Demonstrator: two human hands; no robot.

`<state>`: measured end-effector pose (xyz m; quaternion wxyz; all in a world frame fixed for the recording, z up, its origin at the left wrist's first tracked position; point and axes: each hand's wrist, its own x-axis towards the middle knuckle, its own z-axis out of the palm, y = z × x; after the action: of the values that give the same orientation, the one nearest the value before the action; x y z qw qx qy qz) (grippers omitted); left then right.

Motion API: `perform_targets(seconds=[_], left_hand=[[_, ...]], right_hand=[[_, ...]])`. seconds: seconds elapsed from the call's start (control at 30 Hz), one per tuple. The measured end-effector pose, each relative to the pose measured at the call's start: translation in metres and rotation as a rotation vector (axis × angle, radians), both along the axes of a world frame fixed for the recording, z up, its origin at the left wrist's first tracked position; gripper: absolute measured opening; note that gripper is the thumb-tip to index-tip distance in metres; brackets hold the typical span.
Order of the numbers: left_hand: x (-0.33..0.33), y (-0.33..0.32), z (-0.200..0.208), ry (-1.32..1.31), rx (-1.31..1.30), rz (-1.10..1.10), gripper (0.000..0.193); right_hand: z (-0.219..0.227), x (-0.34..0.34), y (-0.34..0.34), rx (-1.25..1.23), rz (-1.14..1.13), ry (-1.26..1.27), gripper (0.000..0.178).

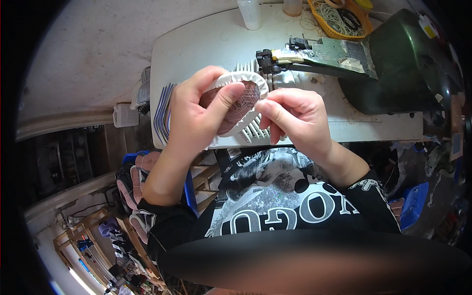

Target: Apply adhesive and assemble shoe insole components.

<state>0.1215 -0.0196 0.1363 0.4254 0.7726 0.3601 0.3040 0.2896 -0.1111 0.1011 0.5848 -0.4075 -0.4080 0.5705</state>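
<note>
A rounded piece, which looks like a shoe upper (240,101), is held up over the table's front edge. Brownish-pink, netted material fills its middle, and a gathered white band (244,76) runs round its rim. My left hand (196,105) grips it from the left, thumb lying across the netted face and fingers behind. On the opposite side my right hand (298,114) is closed, with thumb and forefinger pinching the white rim. Whether a thread or small tool is also in that pinch cannot be seen. Behind the piece, a row of white strips (256,132) partly shows.
A green machine (405,64), like a sewing machine, stands at the right, its black head (268,61) just beyond my hands. Blue curved strips (162,115) lie at the table's left. An orange basket (339,35) holds cord. Several pink shoe pieces (129,189) sit lower left.
</note>
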Motion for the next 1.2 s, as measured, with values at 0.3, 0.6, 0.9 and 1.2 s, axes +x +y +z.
perform_targets(seconds=[0.3, 0.6, 0.9, 1.2], left_hand=[[-0.004, 0.025, -0.006, -0.376, -0.832, -0.297, 0.024], [-0.005, 0.029, -0.005, -0.471, -0.941, -0.377, 0.024], [-0.002, 0.024, -0.005, -0.449, -0.902, -0.298, 0.023], [0.001, 0.013, -0.001, -0.197, -0.347, -0.113, 0.023]], right_hand=[[0.003, -0.008, 0.008, 0.205, 0.122, 0.094, 0.012], [0.01, -0.017, 0.014, 0.21, 0.079, 0.138, 0.009], [0.008, -0.014, 0.014, 0.242, 0.074, 0.014, 0.016], [0.017, 0.003, 0.014, 0.059, 0.079, -0.121, 0.025]])
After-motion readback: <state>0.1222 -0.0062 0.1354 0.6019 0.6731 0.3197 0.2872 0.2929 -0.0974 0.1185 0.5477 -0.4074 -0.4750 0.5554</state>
